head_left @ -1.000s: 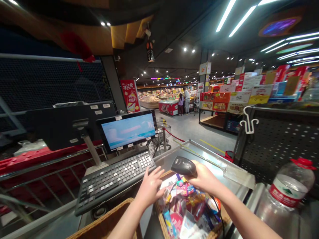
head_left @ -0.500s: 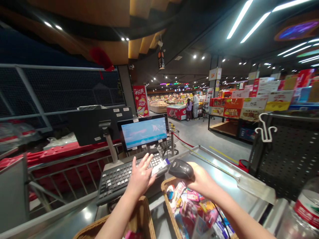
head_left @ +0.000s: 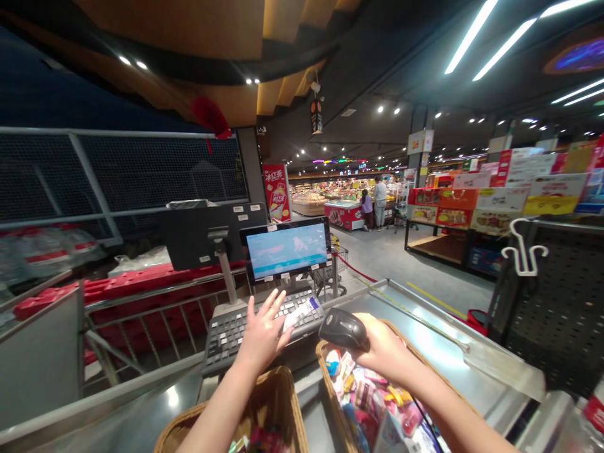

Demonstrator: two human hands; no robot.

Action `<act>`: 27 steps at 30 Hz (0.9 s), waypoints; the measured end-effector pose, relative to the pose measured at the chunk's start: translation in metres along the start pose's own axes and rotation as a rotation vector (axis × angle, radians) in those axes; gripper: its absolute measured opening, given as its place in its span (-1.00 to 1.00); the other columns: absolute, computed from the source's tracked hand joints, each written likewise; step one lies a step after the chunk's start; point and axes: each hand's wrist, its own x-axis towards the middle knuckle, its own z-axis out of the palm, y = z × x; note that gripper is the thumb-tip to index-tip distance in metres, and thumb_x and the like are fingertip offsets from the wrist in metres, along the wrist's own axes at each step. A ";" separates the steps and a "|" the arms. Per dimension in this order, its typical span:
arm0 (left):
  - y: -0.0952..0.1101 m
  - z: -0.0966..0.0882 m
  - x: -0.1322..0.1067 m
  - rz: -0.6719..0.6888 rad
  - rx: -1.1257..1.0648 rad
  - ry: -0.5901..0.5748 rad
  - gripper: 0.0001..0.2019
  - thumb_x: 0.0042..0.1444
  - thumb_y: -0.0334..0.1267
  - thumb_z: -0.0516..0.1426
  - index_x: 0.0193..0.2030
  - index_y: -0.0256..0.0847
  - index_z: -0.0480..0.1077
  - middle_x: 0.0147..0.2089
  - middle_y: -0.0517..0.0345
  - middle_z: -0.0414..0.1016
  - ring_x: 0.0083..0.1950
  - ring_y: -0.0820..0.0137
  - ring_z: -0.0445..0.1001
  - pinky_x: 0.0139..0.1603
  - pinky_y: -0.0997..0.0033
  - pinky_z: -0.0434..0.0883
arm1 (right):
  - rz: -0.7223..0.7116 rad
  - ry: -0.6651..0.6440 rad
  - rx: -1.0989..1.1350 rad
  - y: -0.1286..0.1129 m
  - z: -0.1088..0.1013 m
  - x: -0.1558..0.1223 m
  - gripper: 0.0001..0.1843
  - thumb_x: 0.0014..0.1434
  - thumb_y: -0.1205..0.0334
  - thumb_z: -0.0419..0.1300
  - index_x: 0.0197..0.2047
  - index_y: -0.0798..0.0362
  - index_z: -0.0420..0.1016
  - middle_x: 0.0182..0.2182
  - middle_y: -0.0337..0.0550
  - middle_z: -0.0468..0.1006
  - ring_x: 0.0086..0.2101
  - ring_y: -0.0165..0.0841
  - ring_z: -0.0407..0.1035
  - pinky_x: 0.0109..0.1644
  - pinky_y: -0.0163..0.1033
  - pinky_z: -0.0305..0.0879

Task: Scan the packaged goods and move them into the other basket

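Black scanner clamped in the right hand above the full basket's far rim. The small packet sits by the left hand's fanned fingers over the keyboard, grip unclear; counter's near edge cut off

The black handheld barcode scanner is gripped in the right hand, head pointing left, above the rim of a wicker basket. The small white-and-blue packet, tilted, is held at the left hand fingertips over the keyboard, just beside the scanner's head.
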 end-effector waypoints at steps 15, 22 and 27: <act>-0.004 -0.012 -0.015 -0.010 0.025 0.020 -0.79 0.20 -0.18 0.09 -0.40 -0.17 0.44 0.33 -0.09 0.24 0.37 0.06 0.16 0.34 -0.36 -0.19 | -0.002 -0.012 0.001 -0.009 0.004 -0.005 -0.58 -0.05 0.38 0.20 -0.06 0.05 0.52 -0.08 -0.05 0.56 -0.04 -0.14 0.40 0.04 -0.10 0.31; -0.013 -0.018 -0.034 -0.045 0.027 -0.016 -0.79 0.19 -0.18 0.09 -0.42 -0.16 0.44 0.34 -0.07 0.23 0.37 0.06 0.16 0.35 -0.34 -0.21 | -0.023 -0.038 0.004 -0.015 0.013 -0.002 -0.50 -0.10 0.42 0.18 -0.02 0.05 0.50 -0.08 -0.04 0.55 -0.04 -0.10 0.40 0.03 -0.07 0.31; -0.020 -0.024 -0.057 -0.091 0.029 -0.052 -0.80 0.18 -0.19 0.10 -0.42 -0.17 0.43 0.34 -0.06 0.23 0.37 0.05 0.16 0.35 -0.34 -0.21 | -0.078 -0.071 0.014 -0.025 0.022 0.001 -0.55 -0.08 0.44 0.15 -0.07 0.04 0.51 -0.11 -0.07 0.56 -0.07 -0.16 0.41 0.01 -0.13 0.31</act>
